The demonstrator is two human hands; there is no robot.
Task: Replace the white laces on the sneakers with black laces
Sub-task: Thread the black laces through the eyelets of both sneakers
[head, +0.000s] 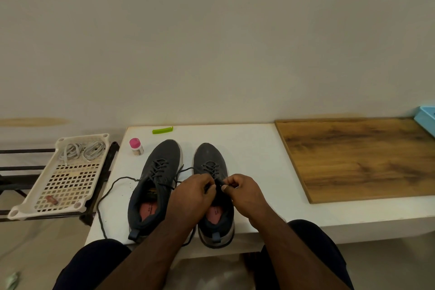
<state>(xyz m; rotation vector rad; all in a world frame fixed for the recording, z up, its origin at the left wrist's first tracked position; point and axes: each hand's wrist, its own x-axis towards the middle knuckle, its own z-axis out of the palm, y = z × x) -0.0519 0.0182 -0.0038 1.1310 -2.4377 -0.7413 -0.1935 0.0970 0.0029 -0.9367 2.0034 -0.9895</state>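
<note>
Two gray sneakers sit side by side on the white table (254, 148), and both hands are over the top of the right sneaker (211, 160). The left hand (195, 193) and the right hand (242, 193) each curl their fingers and pinch the black lace (220, 182) between them. The left sneaker (160, 172) has a loose black lace end (106, 195) trailing left, and the white laces (82, 150) lie in the tray (70, 186) well apart from the hands.

Pink-capped bottle (136, 146), green clip (162, 130), wooden board (357, 158) on table (254, 146).
</note>
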